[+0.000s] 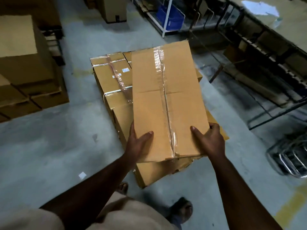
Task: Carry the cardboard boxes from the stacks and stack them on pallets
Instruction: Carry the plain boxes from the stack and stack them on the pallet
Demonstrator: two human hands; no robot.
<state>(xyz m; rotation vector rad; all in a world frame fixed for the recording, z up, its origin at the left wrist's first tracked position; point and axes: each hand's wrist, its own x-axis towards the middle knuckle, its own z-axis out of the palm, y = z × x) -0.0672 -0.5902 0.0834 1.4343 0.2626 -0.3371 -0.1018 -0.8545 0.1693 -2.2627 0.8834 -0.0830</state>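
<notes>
A long taped cardboard box [167, 100] is held in front of me, above a low stack of cardboard boxes [113, 77] on the floor. My left hand [138, 143] grips its near left corner, thumb on top and fingers underneath. At the near right corner my right hand [210, 140] grips the same box in the same way. Clear tape runs down the middle of the box's top. The stack below has strapped and taped boxes; whatever it rests on is hidden.
Another stack of cardboard boxes [28, 67] stands at the left. A white rack with a blue bin [171, 15] is at the back. Dark metal shelving [265, 63] runs along the right, with a wire basket [289, 160] on the floor. My feet are near the stack.
</notes>
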